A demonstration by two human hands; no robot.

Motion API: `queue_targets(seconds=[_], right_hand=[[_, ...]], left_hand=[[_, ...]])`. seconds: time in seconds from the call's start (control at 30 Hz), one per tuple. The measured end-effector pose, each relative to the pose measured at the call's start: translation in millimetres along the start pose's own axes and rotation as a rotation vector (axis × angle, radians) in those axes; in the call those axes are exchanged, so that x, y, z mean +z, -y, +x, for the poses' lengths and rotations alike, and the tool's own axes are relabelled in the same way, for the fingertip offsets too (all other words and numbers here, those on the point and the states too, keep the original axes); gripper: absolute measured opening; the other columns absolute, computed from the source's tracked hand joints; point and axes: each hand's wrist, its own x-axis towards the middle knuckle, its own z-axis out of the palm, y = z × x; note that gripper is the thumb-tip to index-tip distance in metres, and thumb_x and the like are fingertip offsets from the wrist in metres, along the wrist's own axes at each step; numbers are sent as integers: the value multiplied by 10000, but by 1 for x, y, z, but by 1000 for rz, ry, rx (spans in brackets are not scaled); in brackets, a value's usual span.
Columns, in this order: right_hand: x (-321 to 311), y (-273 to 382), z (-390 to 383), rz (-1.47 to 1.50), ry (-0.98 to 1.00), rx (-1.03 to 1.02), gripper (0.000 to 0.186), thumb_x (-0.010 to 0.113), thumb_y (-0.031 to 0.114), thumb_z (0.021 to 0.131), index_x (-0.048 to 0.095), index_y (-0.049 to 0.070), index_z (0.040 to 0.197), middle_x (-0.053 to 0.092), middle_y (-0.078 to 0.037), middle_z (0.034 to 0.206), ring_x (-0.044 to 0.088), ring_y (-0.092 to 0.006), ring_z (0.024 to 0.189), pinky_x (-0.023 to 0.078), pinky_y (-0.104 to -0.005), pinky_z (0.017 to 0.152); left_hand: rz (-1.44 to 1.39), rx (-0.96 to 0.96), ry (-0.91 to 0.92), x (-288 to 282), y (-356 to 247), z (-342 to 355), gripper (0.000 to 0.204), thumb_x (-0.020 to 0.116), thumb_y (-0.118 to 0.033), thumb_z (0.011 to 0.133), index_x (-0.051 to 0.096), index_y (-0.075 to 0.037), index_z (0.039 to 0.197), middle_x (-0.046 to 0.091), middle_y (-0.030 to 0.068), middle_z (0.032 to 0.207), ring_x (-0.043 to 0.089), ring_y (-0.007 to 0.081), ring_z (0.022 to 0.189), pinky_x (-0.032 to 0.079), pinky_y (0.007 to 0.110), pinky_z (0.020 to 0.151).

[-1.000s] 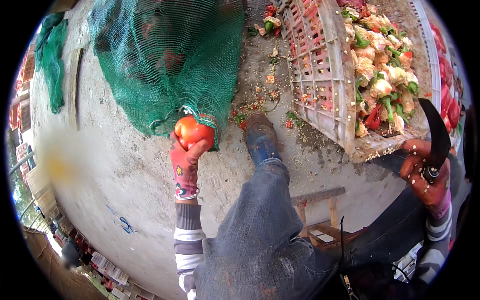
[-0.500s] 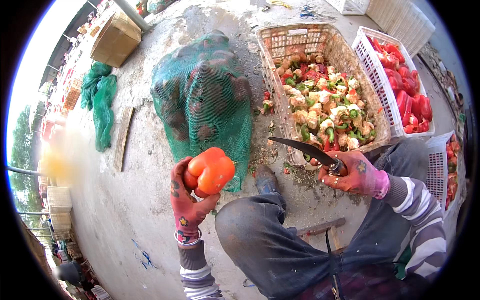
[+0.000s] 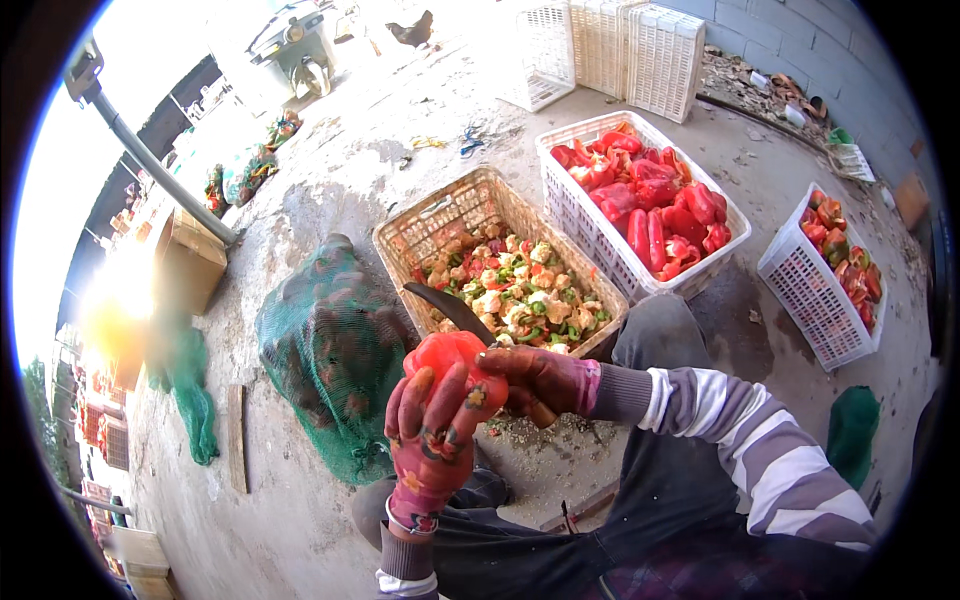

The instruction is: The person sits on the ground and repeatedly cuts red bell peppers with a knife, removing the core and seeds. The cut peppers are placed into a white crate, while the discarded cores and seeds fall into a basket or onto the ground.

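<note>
Knife [image 3: 450,308] now meets one red pepper [image 3: 447,358]; left hand [image 3: 432,440] cups it, right hand [image 3: 540,378] grips handle (three filled crates).

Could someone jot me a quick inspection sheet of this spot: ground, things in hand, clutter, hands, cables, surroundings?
Surface: bare concrete ground, scraps underfoot.
Job's things: red pepper; dark knife blade at it.
Clutter: green net sack; tan crate of cut trimmings; white crate of red peppers; small white crate.
Hands: left hand gloved, grips pepper; right hand holds knife.
Cables: nothing seen.
Surroundings: stacked empty crates, block wall.
</note>
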Motion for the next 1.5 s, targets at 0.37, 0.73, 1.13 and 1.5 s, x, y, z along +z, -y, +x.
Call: queue_targets(seconds=[0.37,0.73,1.13,1.5], right_hand=[[-79,16,-17,-777,-107,-427,486,748,414,756,619,9,992,629,-63,751,574,-131,643,453,-267,581],[-48,20,-73,-1322,-430,-495,305,661,266,831,603,83,1068,583,-61,651,593,-155,588,455,-290,546],[-43,-11,-59,-1401,-423,-538,370,662,274,813,559,100,1123,587,-92,663,616,-236,632,468,-359,603],[-63,-34,-57,-1507,-351,-221,348,615,260,817,548,33,1072,624,-161,768,635,-326,741,493,-396,649]], left_hand=[[-1688,-1092,71,63,-24,18,664,704,-189,800,366,20,1332,531,106,1229,523,193,1115,384,301,990],[-1198,-1018,-342,79,-25,16,629,719,-52,728,404,24,1267,549,64,1130,569,147,978,471,271,874],[-1002,-1041,-363,74,-22,5,644,781,-258,772,458,32,1247,587,51,1076,564,129,970,463,263,860],[-1366,-1243,-708,64,6,-6,557,631,-407,874,488,2,1223,575,114,1113,588,223,993,537,352,802]])
